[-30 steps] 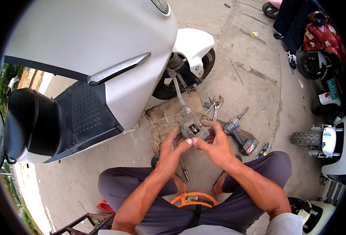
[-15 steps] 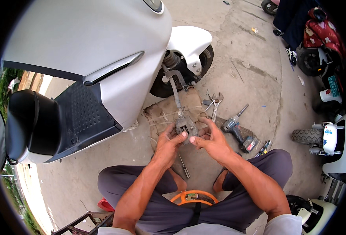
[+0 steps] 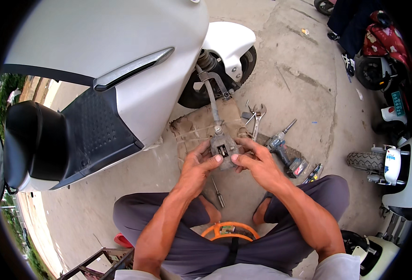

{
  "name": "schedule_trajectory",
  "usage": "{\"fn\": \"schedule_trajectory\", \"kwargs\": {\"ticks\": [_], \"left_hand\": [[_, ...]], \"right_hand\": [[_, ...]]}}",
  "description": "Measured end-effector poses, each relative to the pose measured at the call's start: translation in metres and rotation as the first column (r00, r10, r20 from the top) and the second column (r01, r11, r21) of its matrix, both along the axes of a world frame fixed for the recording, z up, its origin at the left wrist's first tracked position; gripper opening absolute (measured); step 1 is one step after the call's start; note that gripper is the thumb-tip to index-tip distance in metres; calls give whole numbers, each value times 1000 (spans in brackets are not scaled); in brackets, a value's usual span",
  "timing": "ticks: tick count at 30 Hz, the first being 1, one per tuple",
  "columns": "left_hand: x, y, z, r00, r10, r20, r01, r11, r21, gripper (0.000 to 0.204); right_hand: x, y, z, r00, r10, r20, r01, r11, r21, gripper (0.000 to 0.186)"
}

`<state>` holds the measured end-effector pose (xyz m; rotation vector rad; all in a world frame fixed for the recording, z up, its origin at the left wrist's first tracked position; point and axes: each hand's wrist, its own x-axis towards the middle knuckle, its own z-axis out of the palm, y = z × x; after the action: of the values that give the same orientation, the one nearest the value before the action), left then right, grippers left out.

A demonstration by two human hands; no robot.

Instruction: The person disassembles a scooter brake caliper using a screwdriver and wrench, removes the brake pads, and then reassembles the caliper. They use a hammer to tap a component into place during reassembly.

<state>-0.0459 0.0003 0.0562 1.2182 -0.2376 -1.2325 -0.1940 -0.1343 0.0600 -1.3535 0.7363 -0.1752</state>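
Nearest me, an orange curved frame (image 3: 209, 229) sits between the knees, and past it a screwdriver (image 3: 218, 192) lies on the ground just off the sack's near edge. And here are my hands! The left hand (image 3: 194, 163) is half-curled, thumb on the near face of the grimy metal caliper (image 3: 229, 145), fingers round its left side; the right hand (image 3: 257, 163) mirrors it, bent fingers gripping the right side. The caliper is up over the near half of the brown sack (image 3: 192, 126), its slotted window facing me, a hose (image 3: 213, 105) running from its far end toward the front wheel (image 3: 250, 63). By the sack's right edge, an adjustable wrench (image 3: 257, 122); farther right, a power driver (image 3: 283, 151). Beyond the sack's far left corner looms the white scooter (image 3: 154, 100). Way out at far right, a person in dark trousers (image 3: 348, 28).
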Motion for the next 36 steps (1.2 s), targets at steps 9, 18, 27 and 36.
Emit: {"fn": "schedule_trajectory", "kwargs": {"ticks": [9,18,27,36], "left_hand": [[-1,7,15,996,-44,-82,35,993,-115,59],[-3,7,20,985,-67,-160,40,985,-165,62],[-9,10,38,994,-91,-68,74,973,-220,73],[-7,14,44,995,-85,-55,71,971,-227,74]], "right_hand": [[-4,-6,30,1000,-20,16,21,997,-71,41],[-1,-7,34,1000,-12,-4,11,985,-172,37],[-6,-18,45,994,-64,90,57,996,73,37],[-5,-17,41,992,-28,124,17,996,90,40]]}}
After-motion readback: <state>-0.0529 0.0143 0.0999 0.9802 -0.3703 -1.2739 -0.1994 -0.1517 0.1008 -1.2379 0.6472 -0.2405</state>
